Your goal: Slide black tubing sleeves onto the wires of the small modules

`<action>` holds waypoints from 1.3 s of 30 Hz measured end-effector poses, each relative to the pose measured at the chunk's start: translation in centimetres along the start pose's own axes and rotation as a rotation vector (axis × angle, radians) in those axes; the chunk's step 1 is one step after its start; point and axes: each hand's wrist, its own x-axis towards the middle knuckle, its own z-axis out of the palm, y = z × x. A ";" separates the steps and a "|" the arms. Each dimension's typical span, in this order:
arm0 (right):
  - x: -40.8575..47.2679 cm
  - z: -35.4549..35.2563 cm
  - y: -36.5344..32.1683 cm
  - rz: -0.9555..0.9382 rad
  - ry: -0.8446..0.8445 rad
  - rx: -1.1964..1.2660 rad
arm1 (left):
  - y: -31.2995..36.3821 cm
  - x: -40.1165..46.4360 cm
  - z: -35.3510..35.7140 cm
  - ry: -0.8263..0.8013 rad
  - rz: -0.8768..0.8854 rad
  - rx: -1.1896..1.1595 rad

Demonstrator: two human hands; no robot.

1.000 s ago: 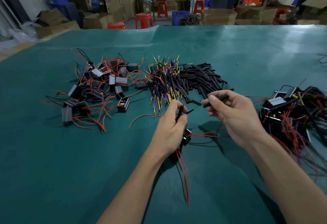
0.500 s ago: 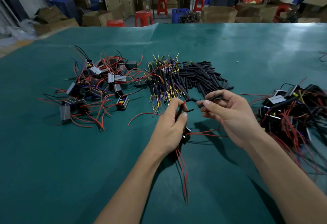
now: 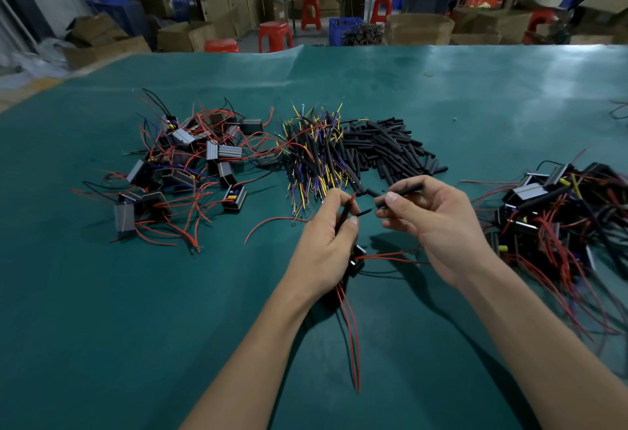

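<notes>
Green matting covers the bench point(image 3: 102, 327) — sleeving is mid-step at its centre.

At far left lies a tangle of unsleeved modules point(image 3: 180, 171) with red leads, then a heap of yellow-and-blue wires point(image 3: 316, 154) and the pile of loose black sleeves point(image 3: 390, 147). The left hand point(image 3: 326, 246) pinches a wire end point(image 3: 345, 215) upright, its small module point(image 3: 356, 259) tucked under the palm. The right hand point(image 3: 438, 222), which has drifted closer over the past second, pinches a sleeve point(image 3: 401, 191) whose tip now sits just beside that wire — threading looks imminent. Finished modules point(image 3: 557, 212) sit at far right.
</notes>
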 end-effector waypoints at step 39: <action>-0.5 1.5 0.5 -0.139 0.026 -0.155 | 1.1 -0.6 0.2 0.026 0.016 0.140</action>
